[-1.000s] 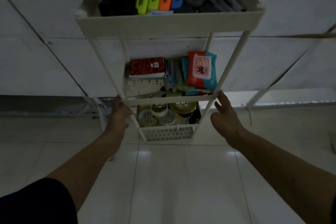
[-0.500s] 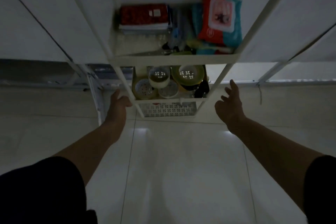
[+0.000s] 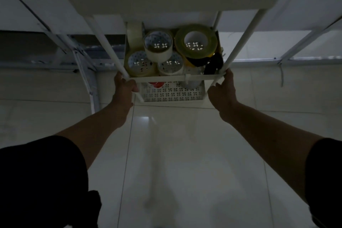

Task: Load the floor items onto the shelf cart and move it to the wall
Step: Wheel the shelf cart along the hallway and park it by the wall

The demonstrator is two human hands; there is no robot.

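Floor (image 3: 175, 153) of pale glossy tiles, dimly lit, filling the lower view. White wall panels (image 3: 27, 15) with metal bracing behind.

White metal-framed shelf cart (image 3: 166, 3) with perforated plastic trays, standing on the floor close against the wall panels, seen from above and near. Upper visible tray: contents blurred, dark and teal shapes only. Lower tray (image 3: 172, 94): front wall pierced with a pinwheel pattern.

Left hand (image 3: 123, 87), bare, closed around the cart's front-left upright post at the level of the lower tray's rim. Right hand (image 3: 223, 89), bare, fingers curled over the front-right corner of the same rim, beside the right post. Dark short sleeves on both arms.

Lower tray contents, touching one another:
- large roll of yellowish clear packing tape (image 3: 196, 42), tilted, at right rear;
- white tape roll (image 3: 158, 46), centre, resting on others;
- clear tape roll (image 3: 140, 64), front left;
- white tape roll (image 3: 170, 65), front centre;
- black object (image 3: 212, 64), front right, kind unclear.
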